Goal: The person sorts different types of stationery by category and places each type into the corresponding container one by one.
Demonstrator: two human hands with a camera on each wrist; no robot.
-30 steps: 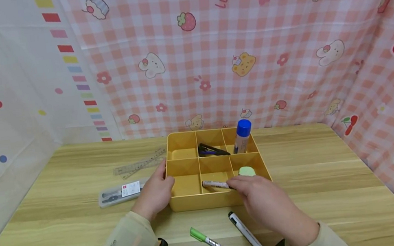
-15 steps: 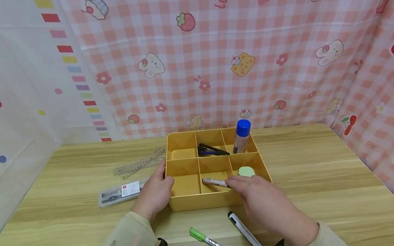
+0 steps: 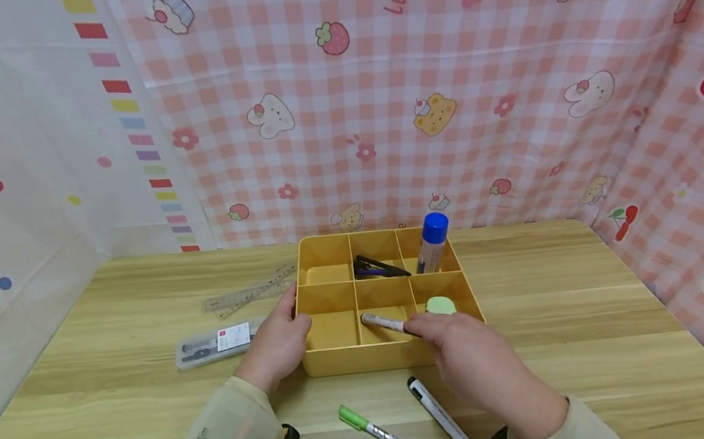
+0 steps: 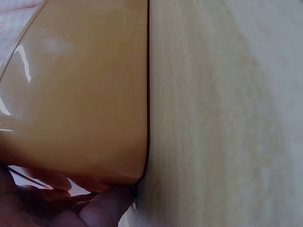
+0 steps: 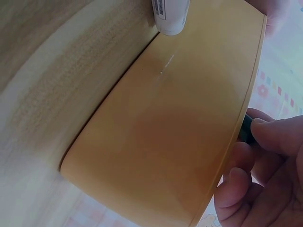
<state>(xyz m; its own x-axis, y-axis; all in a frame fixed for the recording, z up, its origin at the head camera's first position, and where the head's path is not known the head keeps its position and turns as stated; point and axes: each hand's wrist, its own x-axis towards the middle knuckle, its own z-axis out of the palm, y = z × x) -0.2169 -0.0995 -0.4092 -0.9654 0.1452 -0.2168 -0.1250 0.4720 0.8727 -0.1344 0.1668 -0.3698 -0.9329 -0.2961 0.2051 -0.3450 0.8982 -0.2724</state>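
Your left grip [image 4: 68, 203] is holding the left end of an orange box [image 4: 80, 94], its fingers [image 4: 106, 208] touching by the rounded near corner. The glossy near wall is catching glints; its base is resting on the pale desk [image 4: 213, 113]. Pinkish checked cloth [image 4: 13, 14] is showing beyond the rim.

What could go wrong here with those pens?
The held marker slants across the yellow organizer; the right hand might snag it there. The glue stick pokes above the organizer, so a bump could tip it. The loose black-and-white marker lies near that hand, which could knock it rolling.
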